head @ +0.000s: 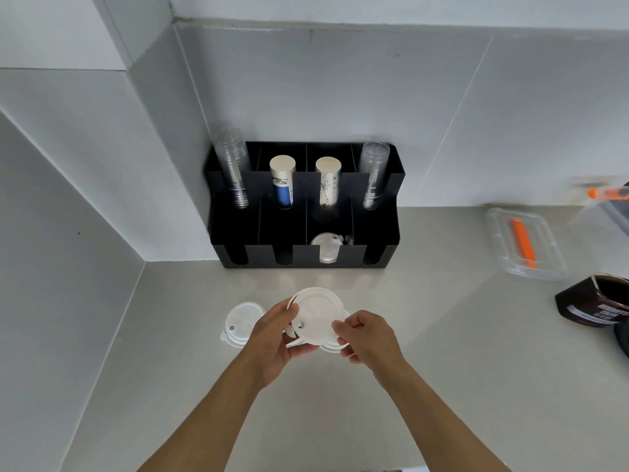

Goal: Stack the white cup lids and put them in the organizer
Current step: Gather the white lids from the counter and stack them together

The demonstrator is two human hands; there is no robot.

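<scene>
I hold a small stack of white cup lids (pixel 316 315) above the counter, between both hands. My left hand (pixel 274 338) grips its left edge, and my right hand (pixel 366 337) pinches its right edge. One more white lid (pixel 241 322) lies flat on the counter, just left of my left hand. Part of another lid (pixel 332 347) shows under my hands. The black organizer (pixel 238 229) stands against the wall ahead. Its front row's third slot holds several clear lids (pixel 327 248).
The organizer's back row holds two stacks of clear cups (pixel 235 168) (pixel 374 175) and two stacks of paper cups (pixel 282 180) (pixel 328 182). At the right sit a clear plastic box with an orange item (pixel 524 243) and a dark brown container (pixel 599 301).
</scene>
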